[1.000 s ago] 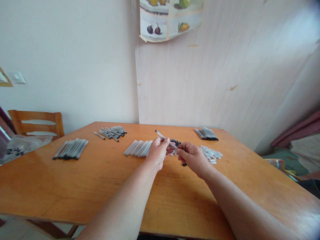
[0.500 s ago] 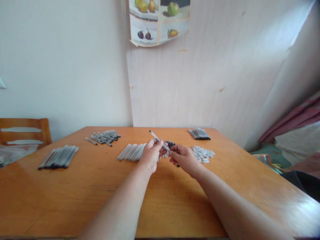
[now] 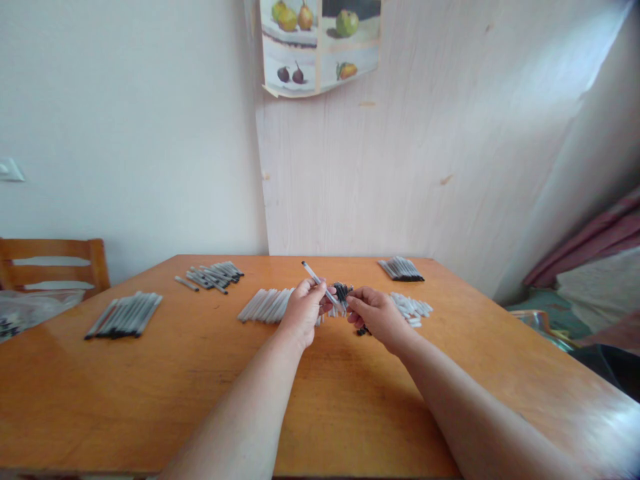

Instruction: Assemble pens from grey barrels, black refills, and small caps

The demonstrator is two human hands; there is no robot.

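Note:
My left hand (image 3: 303, 310) is closed around a thin white pen tube (image 3: 313, 273) that sticks up and to the left from its fingers. My right hand (image 3: 377, 315) is closed in a pinch at the tube's lower end, with a small dark piece showing below its fingers. Both hands hover over the middle of the orange wooden table (image 3: 200, 373). Just behind them lie a row of white tubes (image 3: 265, 304), a small heap of black parts (image 3: 343, 291) and a pile of short white caps (image 3: 413, 307).
Bundles of grey-and-black pens lie at the left (image 3: 124, 314), back left (image 3: 213, 274) and back right (image 3: 401, 268). A wooden chair (image 3: 53, 260) and a plastic bag (image 3: 25, 310) stand at the left. A fruit poster (image 3: 320, 43) hangs on the wall.
The hands have stayed together on the tube; my right hand has shifted slightly up toward the heap of black parts. The view has drifted a little.

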